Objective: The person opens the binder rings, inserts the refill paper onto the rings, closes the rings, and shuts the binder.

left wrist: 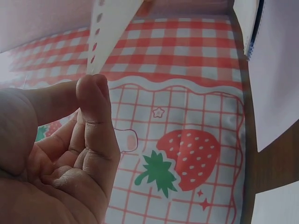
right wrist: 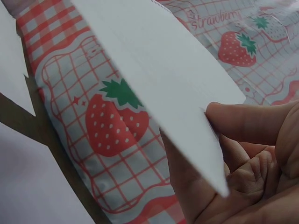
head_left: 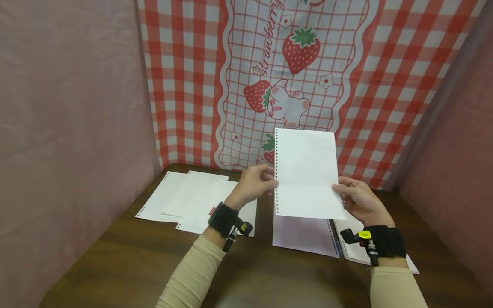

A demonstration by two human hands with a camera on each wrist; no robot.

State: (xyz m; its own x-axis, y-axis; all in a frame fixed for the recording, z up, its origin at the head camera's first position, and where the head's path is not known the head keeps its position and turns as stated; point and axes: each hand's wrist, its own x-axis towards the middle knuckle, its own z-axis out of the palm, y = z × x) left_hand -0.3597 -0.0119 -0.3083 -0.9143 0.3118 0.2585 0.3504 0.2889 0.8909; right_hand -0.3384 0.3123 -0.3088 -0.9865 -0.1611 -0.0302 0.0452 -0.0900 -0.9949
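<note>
A white loose-leaf sheet [head_left: 306,171] with punched holes down its left edge is held upright above the table. My left hand [head_left: 254,184] pinches the holed edge between thumb and fingers; the left wrist view shows the thumb and forefinger [left wrist: 96,102] meeting at that edge. My right hand [head_left: 362,199] pinches the opposite edge, its thumb [right wrist: 243,119] lying on the paper's face in the right wrist view. Below the sheet lies a pale lilac sheet or cover [head_left: 302,235] with holes along its right side, partly hidden.
Several white punched sheets [head_left: 200,192] overlap on the left of the brown wooden table [head_left: 127,265]. A white pad of paper [head_left: 352,248] lies at the right, partly behind my right wrist. A red checked strawberry cloth [head_left: 185,85] hangs at the back, with pink cloth walls [head_left: 73,107] on both sides.
</note>
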